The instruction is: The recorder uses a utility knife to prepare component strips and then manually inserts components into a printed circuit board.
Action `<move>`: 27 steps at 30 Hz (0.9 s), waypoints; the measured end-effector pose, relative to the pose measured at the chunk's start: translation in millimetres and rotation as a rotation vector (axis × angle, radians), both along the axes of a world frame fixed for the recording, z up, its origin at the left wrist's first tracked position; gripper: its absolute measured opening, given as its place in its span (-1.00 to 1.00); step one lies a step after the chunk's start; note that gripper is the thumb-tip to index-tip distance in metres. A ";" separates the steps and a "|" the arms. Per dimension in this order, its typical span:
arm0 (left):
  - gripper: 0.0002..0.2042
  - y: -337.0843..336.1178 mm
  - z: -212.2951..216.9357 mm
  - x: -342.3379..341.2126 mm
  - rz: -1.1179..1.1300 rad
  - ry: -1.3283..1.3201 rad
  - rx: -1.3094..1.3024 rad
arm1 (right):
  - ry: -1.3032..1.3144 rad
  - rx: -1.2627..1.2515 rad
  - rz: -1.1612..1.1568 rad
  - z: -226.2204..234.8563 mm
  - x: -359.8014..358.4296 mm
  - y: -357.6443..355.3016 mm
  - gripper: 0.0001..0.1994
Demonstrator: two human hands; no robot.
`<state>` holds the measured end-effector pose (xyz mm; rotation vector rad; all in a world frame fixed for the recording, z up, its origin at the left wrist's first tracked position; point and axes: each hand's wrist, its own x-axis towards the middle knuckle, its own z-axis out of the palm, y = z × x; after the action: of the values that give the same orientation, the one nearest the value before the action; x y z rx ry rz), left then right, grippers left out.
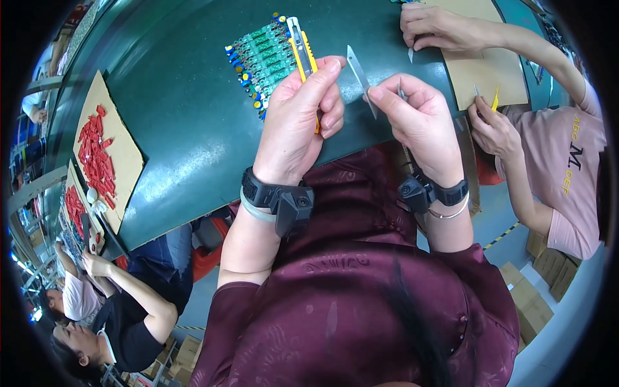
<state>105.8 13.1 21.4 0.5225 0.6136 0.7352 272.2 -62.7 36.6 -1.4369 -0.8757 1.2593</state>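
My left hand (293, 122) is closed around a yellow utility knife (302, 48), its metal nose pointing away from me over the table. Between the thumb and fingers of my right hand (416, 119) is a thin grey snap-off blade (358, 72), tilted, with its tip up and apart from the knife. Another slim metal piece shows between the right fingers, too small to name. Just beyond the knife, a row of green circuit boards (261, 58) with blue and yellow parts at their ends lies on the green table (187, 161).
At the left, red parts (97, 158) are heaped on a cardboard sheet (129, 148). On the right a co-worker's hands (496, 129) hold small tools above another cardboard sheet (522, 84). More people (138, 316) work at the lower left. Cartons (525, 303) stand on the floor.
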 end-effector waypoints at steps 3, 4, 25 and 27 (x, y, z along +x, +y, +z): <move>-0.76 -0.5 0.2 -2.2 -0.008 0.008 0.011 | 0.078 -0.017 0.015 -0.1 0.6 2.0 -0.86; -0.76 -1.7 1.7 -2.6 0.002 0.006 0.010 | 0.139 -0.029 0.010 -0.2 0.2 3.1 -0.86; -0.76 1.0 8.1 -38.1 -0.104 -0.061 -0.101 | -1.336 0.936 0.176 9.9 16.2 28.2 -0.75; -0.80 1.5 12.2 -40.8 -0.032 0.044 -0.018 | -1.395 0.906 0.230 17.0 16.4 27.6 -0.76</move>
<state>65.0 14.6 33.6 0.5321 0.6513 0.6892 288.6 -35.0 53.6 -1.2812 -2.1789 -0.3041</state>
